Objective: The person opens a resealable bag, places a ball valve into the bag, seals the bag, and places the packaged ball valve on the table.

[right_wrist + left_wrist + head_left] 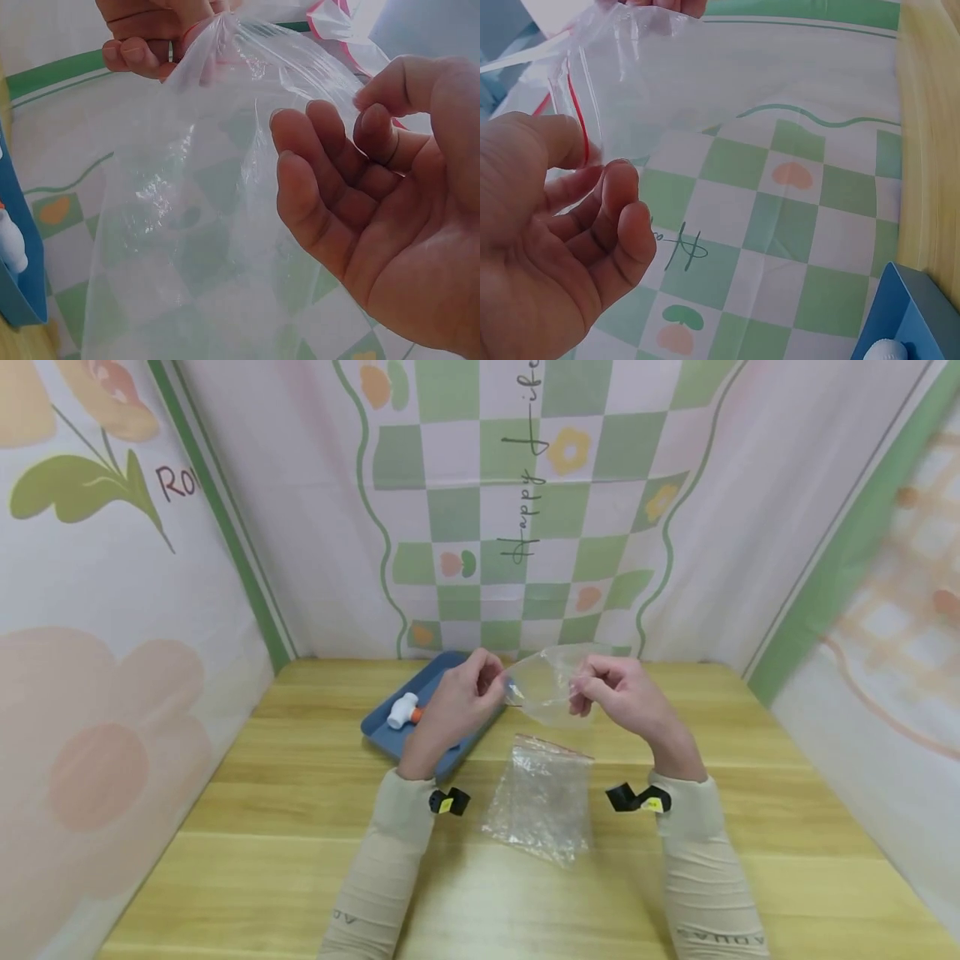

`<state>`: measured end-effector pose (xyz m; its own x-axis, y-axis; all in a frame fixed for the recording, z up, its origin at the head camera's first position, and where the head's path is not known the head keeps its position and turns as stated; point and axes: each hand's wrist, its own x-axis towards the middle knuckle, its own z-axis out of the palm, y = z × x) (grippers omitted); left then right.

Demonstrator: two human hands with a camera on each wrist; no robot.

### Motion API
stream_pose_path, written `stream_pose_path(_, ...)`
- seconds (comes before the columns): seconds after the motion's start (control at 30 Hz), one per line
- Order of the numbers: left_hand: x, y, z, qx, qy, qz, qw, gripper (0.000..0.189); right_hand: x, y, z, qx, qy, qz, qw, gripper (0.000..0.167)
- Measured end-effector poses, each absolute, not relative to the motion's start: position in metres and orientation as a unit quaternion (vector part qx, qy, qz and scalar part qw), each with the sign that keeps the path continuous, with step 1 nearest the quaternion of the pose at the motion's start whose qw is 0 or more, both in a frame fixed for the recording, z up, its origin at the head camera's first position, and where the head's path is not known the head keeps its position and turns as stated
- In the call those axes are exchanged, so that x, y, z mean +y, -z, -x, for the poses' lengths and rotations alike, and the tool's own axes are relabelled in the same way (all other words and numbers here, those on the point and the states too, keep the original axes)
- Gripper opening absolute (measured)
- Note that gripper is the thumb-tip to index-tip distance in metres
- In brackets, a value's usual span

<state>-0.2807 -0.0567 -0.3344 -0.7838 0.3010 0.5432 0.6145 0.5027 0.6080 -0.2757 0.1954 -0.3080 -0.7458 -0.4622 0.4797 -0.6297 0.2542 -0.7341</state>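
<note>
Between my two hands hangs a clear zip-lock bag point(551, 681), held up above the table. At one end of its mouth my left hand point(459, 700) pinches the edge between thumb and forefinger; a red zip line point(576, 112) runs right by the thumb. On the other side my right hand point(626, 697) pinches the bag's edge, its other fingers loosely curled. The bag's mouth looks spread apart, and the bag body point(172, 217) hangs down, with nothing visible inside. Below the hands, more clear zip-lock bags point(543, 797) lie flat on the table.
Partly hidden behind my left hand, a blue tray point(384, 739) holds a toy hammer point(403, 711) with a white head and an orange part. The wooden table point(285, 860) meets patterned cloth walls point(322, 568) at the back and sides.
</note>
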Motion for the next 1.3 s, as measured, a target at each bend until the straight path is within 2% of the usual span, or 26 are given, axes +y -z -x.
stream_pose_path(0.27,-0.06,0.334,0.281,-0.851,0.414,0.268,0.18,0.022,0.2,0.306,0.275,-0.808,-0.485,-0.323,0.087,0.027)
stream_pose_path(0.6,-0.063,0.334,0.282,-0.856,0.421,0.255,0.158,0.02,0.205,0.302,0.271,-0.822,-0.468,-0.312,0.093,0.024)
stream_pose_path(0.83,-0.054,0.335,0.28,-0.806,0.511,0.252,0.161,0.045,0.203,0.303,0.27,-0.816,-0.462,-0.333,0.095,0.026)
stream_pose_path(0.9,-0.052,0.333,0.279,-0.793,0.534,0.236,0.172,0.046,0.201,0.302,0.27,-0.821,-0.454,-0.333,0.096,0.022)
stream_pose_path(1.0,-0.052,0.33,0.278,-0.78,0.562,0.205,0.185,0.044,0.197,0.301,0.267,-0.833,-0.434,-0.326,0.106,0.007)
stream_pose_path(1.03,-0.052,0.329,0.278,-0.778,0.566,0.197,0.19,0.043,0.195,0.301,0.266,-0.835,-0.428,-0.327,0.111,0.007)
stream_pose_path(1.3,-0.053,0.329,0.281,-0.75,0.617,0.175,0.163,0.039,0.178,0.304,0.262,-0.823,-0.395,-0.373,0.165,0.081)
